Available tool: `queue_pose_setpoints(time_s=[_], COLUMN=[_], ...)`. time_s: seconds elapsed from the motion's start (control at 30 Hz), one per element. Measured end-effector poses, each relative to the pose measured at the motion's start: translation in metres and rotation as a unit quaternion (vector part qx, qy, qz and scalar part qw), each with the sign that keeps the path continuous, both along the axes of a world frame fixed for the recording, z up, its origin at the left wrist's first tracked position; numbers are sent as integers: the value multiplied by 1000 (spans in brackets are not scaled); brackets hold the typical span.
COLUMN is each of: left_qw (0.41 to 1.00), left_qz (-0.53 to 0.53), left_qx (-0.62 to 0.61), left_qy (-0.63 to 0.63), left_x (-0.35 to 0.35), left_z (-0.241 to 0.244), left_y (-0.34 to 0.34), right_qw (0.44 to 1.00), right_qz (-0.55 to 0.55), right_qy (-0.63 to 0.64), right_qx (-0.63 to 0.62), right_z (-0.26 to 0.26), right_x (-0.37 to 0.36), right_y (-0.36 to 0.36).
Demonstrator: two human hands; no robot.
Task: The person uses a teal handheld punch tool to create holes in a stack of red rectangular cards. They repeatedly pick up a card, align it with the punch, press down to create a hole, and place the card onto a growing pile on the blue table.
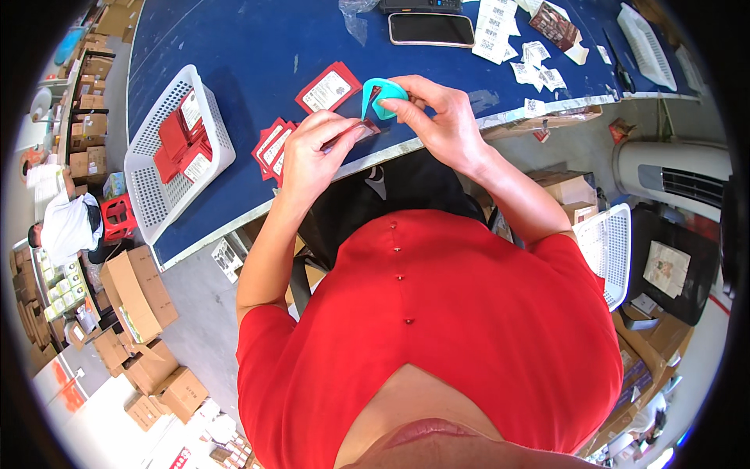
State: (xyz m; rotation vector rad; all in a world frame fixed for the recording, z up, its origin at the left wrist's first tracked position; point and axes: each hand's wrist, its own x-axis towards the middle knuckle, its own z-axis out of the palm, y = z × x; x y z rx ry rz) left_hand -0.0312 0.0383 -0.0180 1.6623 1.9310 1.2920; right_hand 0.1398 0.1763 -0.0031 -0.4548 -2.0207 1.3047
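My right hand [436, 114] grips a teal plastic tool [382, 83] with a curved rim and a pointed end. Its tip is close to a small dark red, clear-edged packet [367, 129], pinched in my left hand [319, 143] near the table's front edge. Whether the tip touches the packet I cannot tell. Beyond my left hand lies a stack of red packets [329, 88] with a white printed label on top. More red labelled packets [272, 146] are fanned out beside that hand, partly hidden by it.
On the blue table [252, 53], a white perforated basket [153, 202] at left holds red packets. A smartphone [432, 29], printed label strips [495, 29], scissors [621, 67] and a white tray [646, 50] lie further back. A person [67, 225] sits far left near cardboard boxes [140, 293].
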Motion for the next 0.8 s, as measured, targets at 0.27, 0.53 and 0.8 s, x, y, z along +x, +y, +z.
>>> queue_pose_setpoints(time_s=[0.27,0.53,0.8], left_qw=[999,955,941], left_qz=[6,141,169], left_qx=[13,21,-108], left_qy=[-34,-259,274], left_x=[0,-52,-75], left_z=[3,17,-24], left_y=[-5,-33,-27], right_qw=[981,968,991], right_qz=[33,108,38], right_qy=[-11,-155,-128], right_qx=[190,168,16], right_z=[-8,-54,-42], right_x=[-1,18,26], right_y=[8,5,3])
